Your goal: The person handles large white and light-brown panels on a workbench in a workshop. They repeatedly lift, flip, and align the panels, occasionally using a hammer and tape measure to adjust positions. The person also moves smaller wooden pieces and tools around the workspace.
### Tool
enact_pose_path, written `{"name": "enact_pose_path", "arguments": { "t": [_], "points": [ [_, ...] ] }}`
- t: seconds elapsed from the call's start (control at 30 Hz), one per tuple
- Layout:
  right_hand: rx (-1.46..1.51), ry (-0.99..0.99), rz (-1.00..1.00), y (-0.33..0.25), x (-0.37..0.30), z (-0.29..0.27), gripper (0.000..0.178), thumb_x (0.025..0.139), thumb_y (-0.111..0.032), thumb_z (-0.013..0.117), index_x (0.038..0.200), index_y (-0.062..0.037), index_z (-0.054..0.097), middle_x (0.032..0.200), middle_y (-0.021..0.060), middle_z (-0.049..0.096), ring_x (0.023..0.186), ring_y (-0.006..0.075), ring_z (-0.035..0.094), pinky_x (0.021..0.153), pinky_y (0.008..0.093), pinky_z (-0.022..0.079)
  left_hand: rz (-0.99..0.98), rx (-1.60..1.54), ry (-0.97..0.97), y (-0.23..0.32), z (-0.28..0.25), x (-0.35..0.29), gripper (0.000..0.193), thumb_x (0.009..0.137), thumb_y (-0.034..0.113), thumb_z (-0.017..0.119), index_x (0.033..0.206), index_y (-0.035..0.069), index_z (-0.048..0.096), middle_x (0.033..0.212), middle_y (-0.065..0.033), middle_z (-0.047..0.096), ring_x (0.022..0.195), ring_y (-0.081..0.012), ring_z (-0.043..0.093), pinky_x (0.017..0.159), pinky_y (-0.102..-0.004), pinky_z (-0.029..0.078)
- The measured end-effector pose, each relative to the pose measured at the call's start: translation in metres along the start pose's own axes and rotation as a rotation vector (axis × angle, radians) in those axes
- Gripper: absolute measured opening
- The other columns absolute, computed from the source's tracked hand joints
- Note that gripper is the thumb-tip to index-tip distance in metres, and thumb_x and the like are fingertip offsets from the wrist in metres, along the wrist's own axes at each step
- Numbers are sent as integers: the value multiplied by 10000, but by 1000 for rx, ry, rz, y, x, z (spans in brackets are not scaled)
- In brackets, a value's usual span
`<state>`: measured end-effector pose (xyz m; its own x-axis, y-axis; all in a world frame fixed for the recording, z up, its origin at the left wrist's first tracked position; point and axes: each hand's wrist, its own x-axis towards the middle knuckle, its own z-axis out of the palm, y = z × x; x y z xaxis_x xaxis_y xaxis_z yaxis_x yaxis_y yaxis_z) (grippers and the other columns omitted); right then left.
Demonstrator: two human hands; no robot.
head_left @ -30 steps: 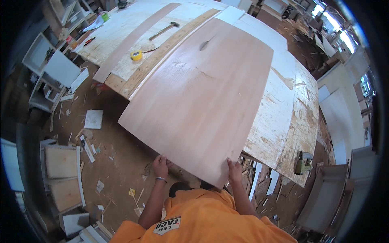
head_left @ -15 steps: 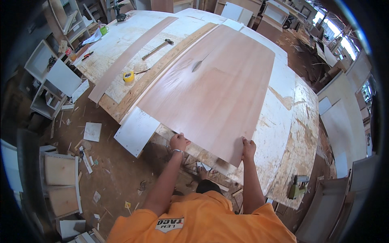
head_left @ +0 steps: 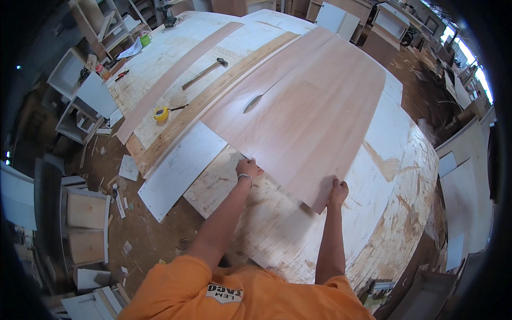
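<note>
A large sheet of thin reddish-brown plywood (head_left: 320, 122) lies across the worktable (head_left: 256, 229), with a dark oval knot mark and a long thin line in its face. My left hand (head_left: 247, 167) is closed on its near left edge. At the near right corner, my right hand (head_left: 337, 192) pinches the sheet, which bends up slightly there. Beside the sheet's left edge runs a long wooden plank (head_left: 213, 104), and a white board (head_left: 184, 168) shows under the sheet's left side.
Left of the plank lie a hammer (head_left: 205, 73), a yellow tape measure (head_left: 161, 113) and a narrow veneer strip (head_left: 176, 80). A drill (head_left: 168, 17) and a green cup (head_left: 145, 39) stand at the far left. Cabinet frames (head_left: 85, 213) and scraps cover the floor.
Both hands have pushed the plywood sheet away from me over the table. More of the white board and bare tabletop shows in front of it.
</note>
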<state>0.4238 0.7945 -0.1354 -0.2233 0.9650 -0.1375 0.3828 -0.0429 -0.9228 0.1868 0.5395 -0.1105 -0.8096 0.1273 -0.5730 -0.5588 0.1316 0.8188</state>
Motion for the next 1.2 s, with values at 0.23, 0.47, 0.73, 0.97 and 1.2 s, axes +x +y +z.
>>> {"name": "enact_pose_path", "arguments": {
  "t": [0.23, 0.47, 0.73, 0.97, 1.2],
  "points": [
    [56, 41, -82, -19, 64, 9, 288, 898, -240, 665, 814, 20, 574, 728, 95, 606, 610, 170, 546, 572, 334, 461, -12, 27, -17, 26, 63, 37, 315, 975, 133, 534, 836, -137, 619, 807, -214, 704, 654, -264, 725, 604, -314, 635],
    [76, 35, -61, -51, 116, 12, 294, 905, -234, 657, 801, 30, 583, 743, 96, 611, 629, 175, 544, 581, 329, 453, 173, 274, -25, 28, 107, 93, 314, 962, 133, 533, 792, -115, 624, 753, -185, 713, 722, -254, 731, 634, -305, 621],
    [108, 73, -100, -49, 164, -30, 233, 912, -207, 653, 924, 25, 626, 796, 53, 607, 695, 128, 525, 611, 312, 436, 511, 1077, -132, 34, 159, 82, 349, 954, 296, 555, 815, 2, 685, 782, -97, 734, 759, -151, 721, 699, -300, 583],
    [5, 116, 10, 62, 92, -187, 296, 946, -212, 614, 1088, 48, 625, 920, 117, 657, 800, 173, 615, 668, 321, 502, -48, 826, -1028, 3, 69, -113, 377, 967, 368, 567, 975, 11, 689, 931, -95, 719, 795, -188, 676, 716, -303, 541],
    [-740, 239, 182, 65, -29, -269, 562, 896, -336, 622, 1251, 83, 505, 1074, 259, 635, 999, 374, 618, 864, 445, 492, 194, 527, -720, 122, -188, -20, 260, 902, 254, 613, 1077, 80, 694, 793, 9, 614, 687, -79, 513, 611, -227, 415]
  ]
}}
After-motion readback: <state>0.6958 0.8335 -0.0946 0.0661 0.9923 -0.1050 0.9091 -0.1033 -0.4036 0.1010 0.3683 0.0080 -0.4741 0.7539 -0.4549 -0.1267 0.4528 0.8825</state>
